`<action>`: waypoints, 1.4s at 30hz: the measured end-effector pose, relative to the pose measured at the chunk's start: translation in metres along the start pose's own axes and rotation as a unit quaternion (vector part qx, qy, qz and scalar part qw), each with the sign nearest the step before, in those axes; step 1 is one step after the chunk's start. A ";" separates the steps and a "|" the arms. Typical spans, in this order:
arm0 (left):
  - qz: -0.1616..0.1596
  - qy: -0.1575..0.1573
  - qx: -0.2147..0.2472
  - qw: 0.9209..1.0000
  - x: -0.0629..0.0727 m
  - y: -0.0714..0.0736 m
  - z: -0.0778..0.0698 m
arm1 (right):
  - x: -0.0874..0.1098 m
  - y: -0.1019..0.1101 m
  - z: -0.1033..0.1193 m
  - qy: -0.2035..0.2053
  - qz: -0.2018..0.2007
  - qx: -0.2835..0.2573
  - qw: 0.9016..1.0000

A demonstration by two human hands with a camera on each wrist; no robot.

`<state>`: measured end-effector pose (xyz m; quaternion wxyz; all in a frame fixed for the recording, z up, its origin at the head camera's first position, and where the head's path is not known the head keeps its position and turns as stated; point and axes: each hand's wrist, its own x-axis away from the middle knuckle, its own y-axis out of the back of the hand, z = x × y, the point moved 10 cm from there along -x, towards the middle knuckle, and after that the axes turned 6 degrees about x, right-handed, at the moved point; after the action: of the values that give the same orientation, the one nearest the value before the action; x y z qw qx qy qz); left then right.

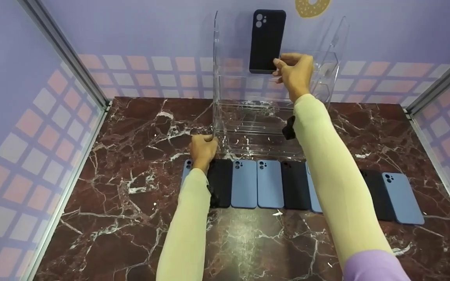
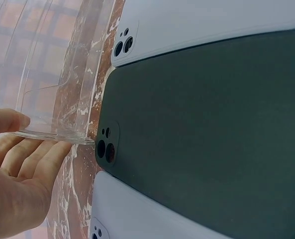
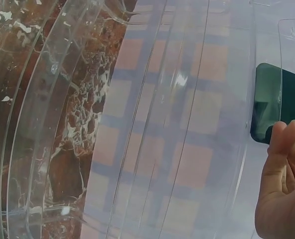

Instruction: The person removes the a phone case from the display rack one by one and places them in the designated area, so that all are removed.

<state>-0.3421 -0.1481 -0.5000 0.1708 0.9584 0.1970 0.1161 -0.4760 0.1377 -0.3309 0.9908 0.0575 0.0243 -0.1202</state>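
Observation:
A clear tiered display stand (image 1: pixel 244 127) rises at the back of the marble-patterned table. On its upper tier a black phone case (image 1: pixel 268 41) leans upright, camera cutouts at the top left. My right hand (image 1: pixel 297 74) pinches this case near its lower right corner; in the right wrist view, thumb and fingertips meet at the dark case (image 3: pixel 269 102) by the clear lip. Low on the stand's left side, my left hand (image 1: pixel 203 150) grips the clear side panel (image 2: pixel 52 135), thumb on one face and fingers on the other. Below it lies another black phone case (image 2: pixel 202 129).
Blue phone cases (image 1: pixel 244 183) and black ones lie in a row along the table (image 1: pixel 131 234) in front of the stand. My right forearm covers part of that row. Patterned walls (image 1: pixel 150 35) enclose the back and both sides.

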 end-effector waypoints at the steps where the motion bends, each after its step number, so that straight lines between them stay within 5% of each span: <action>1: -0.002 -0.001 -0.002 1.000 0.000 0.000 0.000 | 0.000 0.001 0.000 0.001 -0.002 0.007 1.000; 17: -0.009 -0.007 -0.018 1.000 0.002 0.000 -0.001 | -0.002 0.005 0.002 0.011 -0.032 0.051 0.998; 33: -0.006 -0.006 -0.020 1.000 0.001 -0.002 0.003 | 0.001 -0.005 0.001 0.019 -0.012 0.088 0.996; 42: 0.003 -0.010 -0.013 1.000 0.000 -0.008 0.000 | 0.001 0.003 0.004 0.031 -0.045 0.079 0.995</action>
<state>-0.3444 -0.1417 -0.5032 0.1852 0.9578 0.1906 0.1093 -0.4744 0.1402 -0.3262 0.9755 0.1382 0.0477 -0.1646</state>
